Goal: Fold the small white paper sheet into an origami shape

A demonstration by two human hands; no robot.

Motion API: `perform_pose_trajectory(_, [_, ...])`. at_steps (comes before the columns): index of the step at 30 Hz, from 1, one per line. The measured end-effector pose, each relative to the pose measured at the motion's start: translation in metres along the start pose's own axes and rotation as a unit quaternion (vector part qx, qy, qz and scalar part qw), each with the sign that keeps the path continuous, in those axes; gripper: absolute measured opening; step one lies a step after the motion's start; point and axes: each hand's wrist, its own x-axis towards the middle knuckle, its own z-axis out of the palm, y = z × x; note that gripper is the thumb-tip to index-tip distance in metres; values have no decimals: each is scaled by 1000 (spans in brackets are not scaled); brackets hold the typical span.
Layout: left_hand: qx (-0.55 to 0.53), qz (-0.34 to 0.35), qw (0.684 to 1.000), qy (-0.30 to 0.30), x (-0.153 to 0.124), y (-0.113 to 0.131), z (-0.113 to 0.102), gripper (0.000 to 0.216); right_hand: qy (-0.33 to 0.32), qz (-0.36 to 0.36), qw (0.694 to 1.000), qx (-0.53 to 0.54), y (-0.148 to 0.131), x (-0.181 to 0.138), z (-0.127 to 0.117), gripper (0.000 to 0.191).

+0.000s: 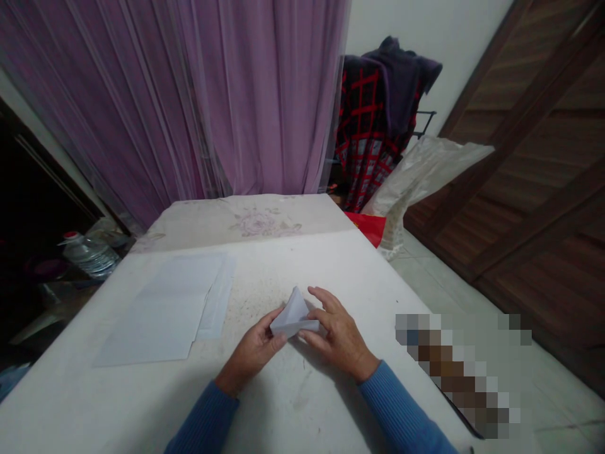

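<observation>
A small folded piece of white paper (293, 316), shaped like a triangle, is held just above the white table (331, 265). My left hand (253, 350) pinches its near left corner with thumb and fingers. My right hand (338, 334) grips its right side, fingers curled over the top edge. Both arms wear blue sleeves.
A stack of white paper sheets (170, 306) lies on the table to the left. A water bottle (89, 252) stands beyond the left edge. Purple curtains (189, 94) hang behind. A clothes-draped chair (378, 120), a plastic bag (420, 176) and a wooden door (529, 157) are at the right.
</observation>
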Motion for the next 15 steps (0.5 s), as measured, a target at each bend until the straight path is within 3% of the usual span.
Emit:
perform_pose_trajectory(6, [37,-11,999,31,4,-2,7,49,-4,37,998,49,-2,5,2,22])
perform_pose_trajectory(10, [47,-28,997,54,4,-4,8,51,6,103,982,155,-6,5,3,21])
perform_pose_trajectory(12, [44,-46,996,65,3,-5,8,54,5,162,959,232,-6,5,5,23])
perform_pose_trajectory(15, [17,-62,995,73,3,-3,9,56,24,256,896,363,-5,5,8,36])
